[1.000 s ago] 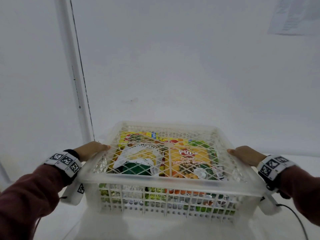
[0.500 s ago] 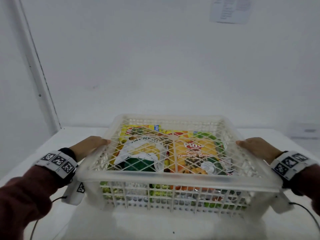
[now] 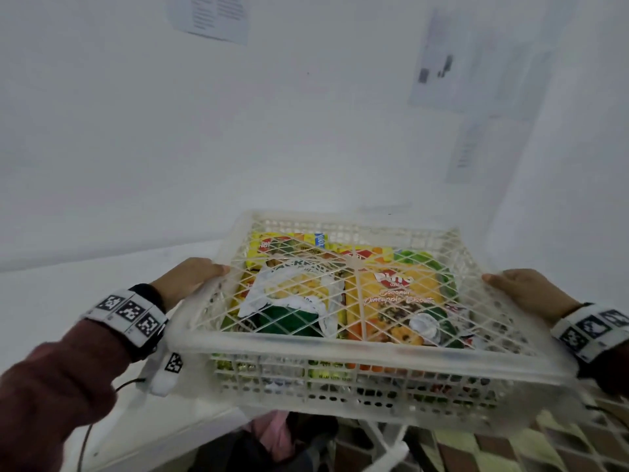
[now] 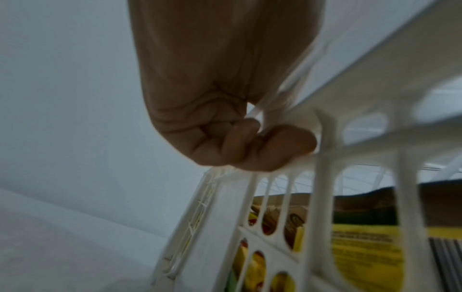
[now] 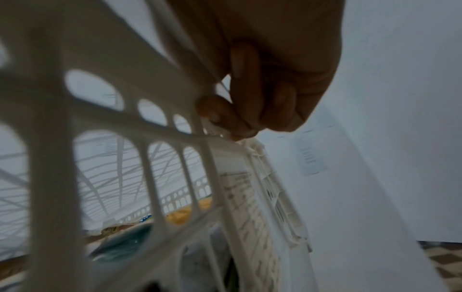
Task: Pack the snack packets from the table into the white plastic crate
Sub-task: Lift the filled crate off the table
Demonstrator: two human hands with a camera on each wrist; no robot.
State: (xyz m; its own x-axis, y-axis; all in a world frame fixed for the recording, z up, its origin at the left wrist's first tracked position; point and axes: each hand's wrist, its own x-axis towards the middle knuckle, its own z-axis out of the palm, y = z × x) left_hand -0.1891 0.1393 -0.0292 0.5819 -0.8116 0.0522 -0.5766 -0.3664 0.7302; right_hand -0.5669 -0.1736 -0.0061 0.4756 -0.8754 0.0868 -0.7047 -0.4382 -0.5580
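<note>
Crate (image 3: 357, 356) is now swinging right and off the tabletop (image 3: 68, 287) versus half a second ago, when it was sitting squarely above the white surface; patterned floor (image 3: 544, 451) is showing beneath its right corner. Left hand (image 3: 185, 281) is gripping the left rim, fingers (image 4: 252, 150) curling under the lip. Right hand (image 3: 531, 294) is gripping the right rim, fingers (image 5: 265, 98) hooking around the edge. Lattice lid (image 3: 354, 264) is covering the crate. Snack packets are lying inside: orange pineapple biscuit pack (image 3: 398, 301), white-green pouch (image 3: 292, 298), yellow pack (image 3: 289, 243) at the far side. Papers (image 3: 207, 15) are hanging on the wall, blurred.
</note>
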